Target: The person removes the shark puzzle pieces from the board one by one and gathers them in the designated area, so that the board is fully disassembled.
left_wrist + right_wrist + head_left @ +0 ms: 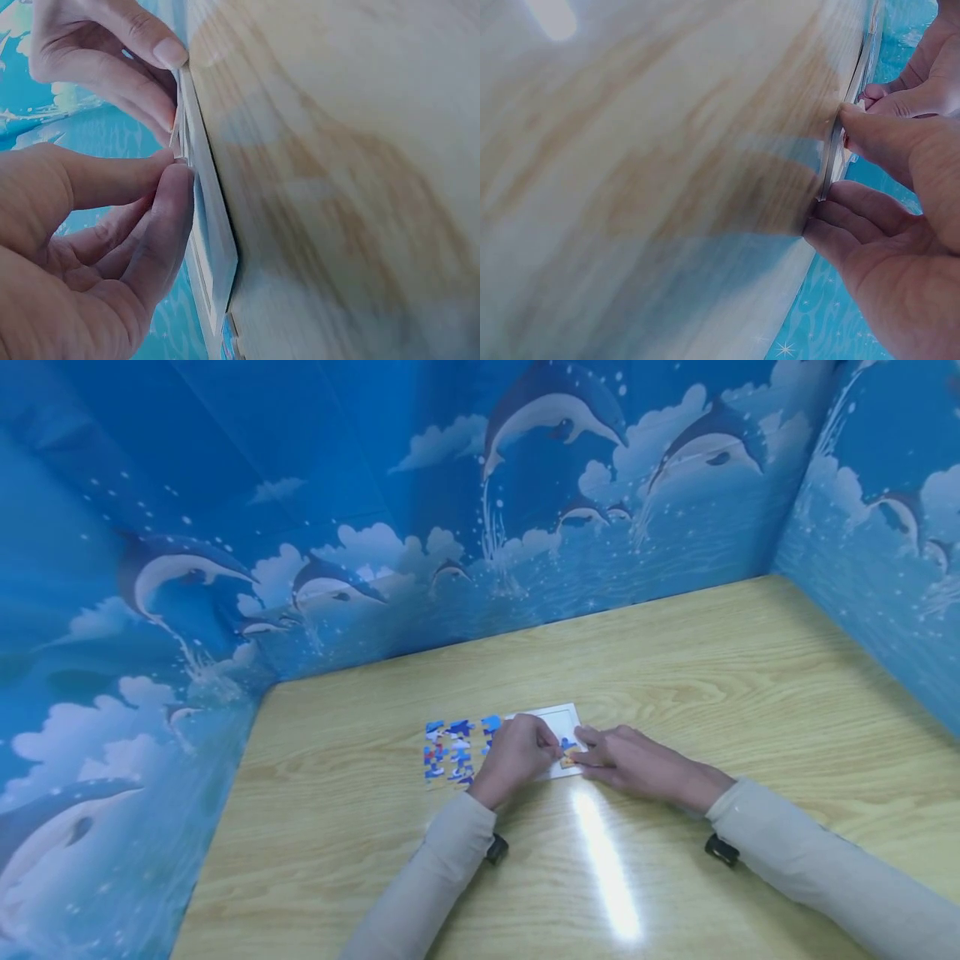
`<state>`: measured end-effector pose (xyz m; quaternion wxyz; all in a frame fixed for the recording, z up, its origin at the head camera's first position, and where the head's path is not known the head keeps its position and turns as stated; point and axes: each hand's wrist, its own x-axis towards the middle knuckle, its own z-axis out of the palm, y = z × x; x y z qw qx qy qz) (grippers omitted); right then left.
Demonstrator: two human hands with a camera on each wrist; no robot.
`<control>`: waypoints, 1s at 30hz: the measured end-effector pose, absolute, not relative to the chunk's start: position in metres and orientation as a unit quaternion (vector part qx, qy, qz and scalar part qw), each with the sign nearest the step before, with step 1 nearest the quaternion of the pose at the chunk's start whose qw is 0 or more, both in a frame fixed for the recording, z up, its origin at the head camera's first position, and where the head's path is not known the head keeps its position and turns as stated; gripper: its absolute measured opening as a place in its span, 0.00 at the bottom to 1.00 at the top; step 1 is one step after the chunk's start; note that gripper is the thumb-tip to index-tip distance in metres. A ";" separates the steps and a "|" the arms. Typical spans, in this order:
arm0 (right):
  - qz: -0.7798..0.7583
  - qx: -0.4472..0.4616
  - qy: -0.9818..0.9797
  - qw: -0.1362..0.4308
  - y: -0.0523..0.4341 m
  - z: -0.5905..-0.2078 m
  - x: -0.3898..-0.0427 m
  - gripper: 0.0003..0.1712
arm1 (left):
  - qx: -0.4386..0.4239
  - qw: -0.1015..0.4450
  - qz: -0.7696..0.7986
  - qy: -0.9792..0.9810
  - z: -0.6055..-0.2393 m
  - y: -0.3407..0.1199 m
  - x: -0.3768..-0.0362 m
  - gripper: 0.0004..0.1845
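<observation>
A white puzzle board (pixel 558 720) with a raised rim lies flat on the table. A few joined jigsaw pieces (pixel 567 753), blue and orange, sit in its lower right corner. My left hand (pixel 519 750) reaches over the board and pinches a small jigsaw piece between thumb and index finger; the fingertips mostly hide it. At the board's right edge, my right hand (pixel 626 762) touches the corner with fairly straight fingers. The right thumb (pixel 866 127) lies on the near rim, while other fingertips (pixel 832 225) rest beside the board.
Loose jigsaw pieces (pixel 450 752), blue, white and red, lie in rough columns left of the board, partly behind the left hand. The wood-grain table (pixel 360 860) meets a dolphin-printed backdrop (pixel 420 568) at the back and sides. A bright light reflection crosses the tabletop.
</observation>
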<state>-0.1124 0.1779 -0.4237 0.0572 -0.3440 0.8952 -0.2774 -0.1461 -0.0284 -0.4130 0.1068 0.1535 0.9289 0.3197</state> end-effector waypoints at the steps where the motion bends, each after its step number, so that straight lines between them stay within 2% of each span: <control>1: -0.276 -0.343 0.896 0.060 0.178 -0.424 -0.112 0.18 | 0.147 0.111 0.325 0.928 -0.412 -0.030 -0.146 0.04; 6: -0.269 -0.337 0.900 0.068 0.177 -0.422 -0.113 0.18 | 0.116 0.127 0.334 0.927 -0.408 -0.037 -0.147 0.04; 30: -0.280 -0.327 0.900 0.073 0.176 -0.424 -0.111 0.15 | 0.093 0.094 0.326 0.936 -0.405 -0.111 -0.137 0.05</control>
